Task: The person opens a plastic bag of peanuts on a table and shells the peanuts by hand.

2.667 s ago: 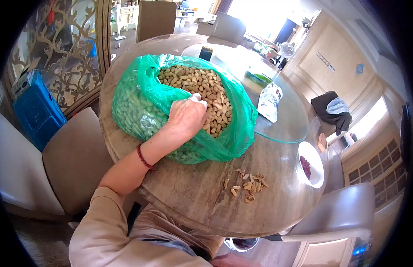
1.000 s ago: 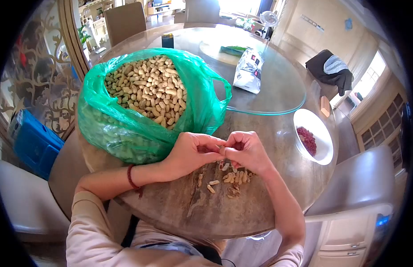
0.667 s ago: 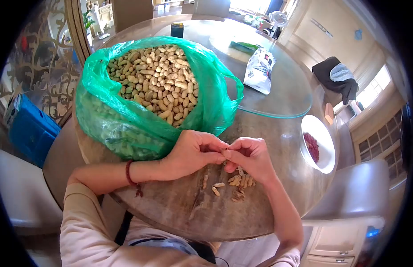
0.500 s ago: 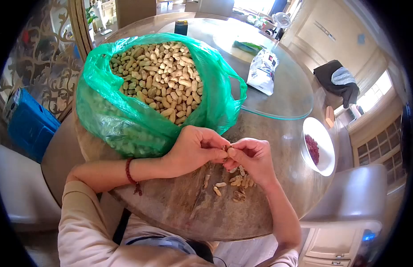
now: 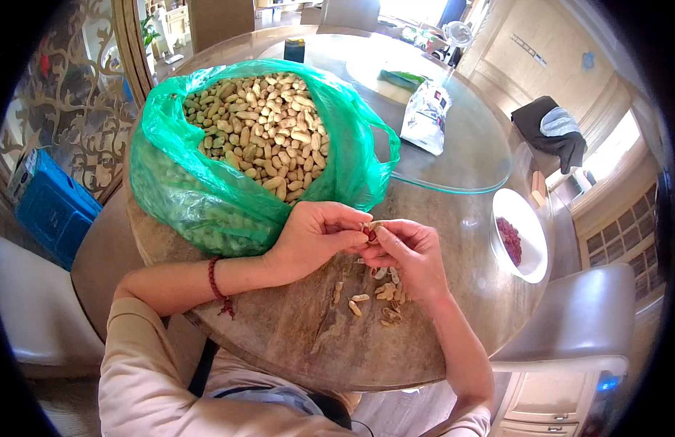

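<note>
Between my fingertips is a peanut point(image 5: 370, 234), its shell split so that a red kernel shows. My left hand point(image 5: 316, 240) pinches it from the left, and my right hand point(image 5: 410, 255) grips the shell from the right. Just below my hands, broken peanut shells point(image 5: 388, 293) are scattered on the table. Behind my left hand stands a large green plastic bag point(image 5: 206, 207), its mouth wide and full of unshelled peanuts point(image 5: 268, 131). Off to the right, a white bowl point(image 5: 530, 266) holds red kernels point(image 5: 509, 242).
On the round table point(image 5: 279, 339) lies a glass turntable point(image 5: 468, 156) with a white packet point(image 5: 426, 116) and a green packet point(image 5: 403, 78). A dark jar point(image 5: 294, 49) stands behind the bag. Chairs surround the table; a blue box point(image 5: 57, 211) is at left.
The peanut shell between my fingers has come apart, and the red kernel now shows. My hands stay in nearly the same place; the view has shifted slightly.
</note>
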The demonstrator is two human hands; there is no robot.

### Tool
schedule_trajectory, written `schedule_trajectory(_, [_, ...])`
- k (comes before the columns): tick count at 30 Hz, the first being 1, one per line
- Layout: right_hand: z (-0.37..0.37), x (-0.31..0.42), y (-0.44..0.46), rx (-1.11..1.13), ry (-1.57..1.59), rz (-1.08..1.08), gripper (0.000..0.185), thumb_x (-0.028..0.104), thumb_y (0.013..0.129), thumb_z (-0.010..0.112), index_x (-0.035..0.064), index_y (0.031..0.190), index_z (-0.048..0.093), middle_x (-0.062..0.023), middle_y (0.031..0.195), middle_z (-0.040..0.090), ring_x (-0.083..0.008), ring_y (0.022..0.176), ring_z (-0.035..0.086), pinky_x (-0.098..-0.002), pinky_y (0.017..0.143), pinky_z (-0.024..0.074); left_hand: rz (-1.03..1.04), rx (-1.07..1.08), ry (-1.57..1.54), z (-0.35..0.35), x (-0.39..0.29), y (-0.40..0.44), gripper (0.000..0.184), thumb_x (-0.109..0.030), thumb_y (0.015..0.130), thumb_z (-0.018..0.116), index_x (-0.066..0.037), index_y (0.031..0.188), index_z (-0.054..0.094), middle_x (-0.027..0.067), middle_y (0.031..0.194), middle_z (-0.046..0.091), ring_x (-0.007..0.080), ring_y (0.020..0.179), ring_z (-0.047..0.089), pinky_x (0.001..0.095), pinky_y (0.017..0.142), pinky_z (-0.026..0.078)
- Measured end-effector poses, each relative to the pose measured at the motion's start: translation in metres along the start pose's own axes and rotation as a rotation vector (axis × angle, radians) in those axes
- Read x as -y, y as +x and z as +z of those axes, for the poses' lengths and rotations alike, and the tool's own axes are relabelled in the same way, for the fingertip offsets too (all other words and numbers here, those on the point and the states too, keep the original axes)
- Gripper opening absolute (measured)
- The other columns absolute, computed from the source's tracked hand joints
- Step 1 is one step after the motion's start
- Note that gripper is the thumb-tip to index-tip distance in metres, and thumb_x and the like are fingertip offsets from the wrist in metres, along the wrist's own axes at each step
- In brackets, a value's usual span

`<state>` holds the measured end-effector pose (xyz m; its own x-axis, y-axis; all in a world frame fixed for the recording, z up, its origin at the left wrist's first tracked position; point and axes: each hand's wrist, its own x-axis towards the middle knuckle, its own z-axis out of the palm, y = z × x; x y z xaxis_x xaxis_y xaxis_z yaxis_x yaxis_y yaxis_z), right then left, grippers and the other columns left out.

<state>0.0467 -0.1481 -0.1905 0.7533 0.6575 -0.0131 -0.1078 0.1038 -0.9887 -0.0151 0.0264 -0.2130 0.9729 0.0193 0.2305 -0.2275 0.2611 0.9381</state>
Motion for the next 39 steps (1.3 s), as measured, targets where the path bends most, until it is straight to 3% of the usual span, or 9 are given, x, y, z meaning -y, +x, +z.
schedule_trajectory(3, [0.001,-0.002,-0.001,-0.016,0.048,0.028,0.024,0.013,0.092,0.054,-0.0076,0.103,0.060,-0.0127,0.089,0.066,-0.0163,0.077,0.066,-0.0266,0.069,0.0563,0.035,-0.002,0.068,0.001,-0.002,0.001,0.023,0.001,0.083,0.062,0.003,0.106,0.062,0.0092,0.092,0.067,0.0102,0.077,0.062,0.0233,0.067,0.052])
schedule_trajectory(5, [0.001,-0.005,-0.001,-0.017,0.068,0.056,0.025,0.013,0.092,0.053,-0.0081,0.105,0.059,-0.0132,0.093,0.065,-0.0166,0.080,0.065,-0.0267,0.071,0.0562,0.298,0.041,0.532,0.000,-0.001,0.001,0.025,0.002,0.080,0.062,0.000,0.105,0.063,0.0100,0.090,0.066,0.0146,0.076,0.064,0.0260,0.067,0.052])
schedule_trajectory(6, [0.001,-0.007,-0.001,-0.014,0.117,0.085,0.026,0.012,0.092,0.053,-0.0082,0.108,0.057,-0.0132,0.096,0.064,-0.0167,0.083,0.065,-0.0271,0.073,0.0560,0.297,0.046,0.535,-0.001,0.000,0.001,0.025,0.002,0.080,0.062,0.000,0.105,0.063,0.0100,0.090,0.066,0.0146,0.076,0.064,0.0260,0.067,0.052])
schedule_trajectory(8, [-0.001,-0.011,0.000,-0.013,0.172,0.110,0.027,0.011,0.092,0.052,-0.0083,0.110,0.056,-0.0132,0.099,0.062,-0.0168,0.086,0.064,-0.0274,0.075,0.0558,0.603,0.115,0.779,-0.003,0.003,0.003,0.026,0.003,0.078,0.063,-0.002,0.103,0.063,0.0112,0.087,0.064,0.0213,0.077,0.064,0.0282,0.067,0.052])
schedule_trajectory(9, [-0.002,-0.012,0.000,0.000,0.214,0.131,0.027,0.010,0.092,0.052,-0.0083,0.112,0.055,-0.0129,0.100,0.061,-0.0167,0.087,0.063,-0.0277,0.078,0.0554,0.618,0.134,0.755,-0.002,0.003,0.003,0.024,0.003,0.077,0.063,-0.002,0.100,0.064,0.0117,0.088,0.063,0.0260,0.078,0.063,0.0295,0.067,0.052])
schedule_trajectory(12, [-0.002,-0.012,-0.001,0.024,0.331,0.159,0.028,0.008,0.092,0.051,-0.0084,0.114,0.053,-0.0122,0.101,0.060,-0.0164,0.089,0.062,-0.0280,0.081,0.0547,0.757,0.159,0.920,-0.002,-0.002,0.005,0.023,0.002,0.077,0.063,-0.003,0.100,0.064,0.0113,0.088,0.063,0.0246,0.078,0.063,0.0308,0.067,0.052])
schedule_trajectory(21, [-0.003,-0.010,0.000,0.049,0.408,0.168,0.026,0.004,0.090,0.053,-0.0078,0.114,0.054,-0.0137,0.105,0.060,-0.0174,0.092,0.062,-0.0280,0.082,0.0544,0.692,0.087,0.894,0.000,-0.007,0.003,0.019,-0.003,0.075,0.068,0.000,0.094,0.064,0.0114,0.085,0.064,0.0247,0.077,0.063,0.0316,0.066,0.052])
schedule_trajectory(39, [-0.005,-0.010,0.000,0.026,0.440,0.127,0.026,-0.004,0.085,0.054,-0.0058,0.111,0.057,-0.0150,0.106,0.061,-0.0205,0.094,0.063,-0.0306,0.086,0.0537,0.793,0.077,0.928,0.005,-0.011,0.003,0.019,-0.001,0.072,0.071,-0.001,0.090,0.066,0.0091,0.083,0.065,0.0224,0.075,0.063,0.0302,0.064,0.052])
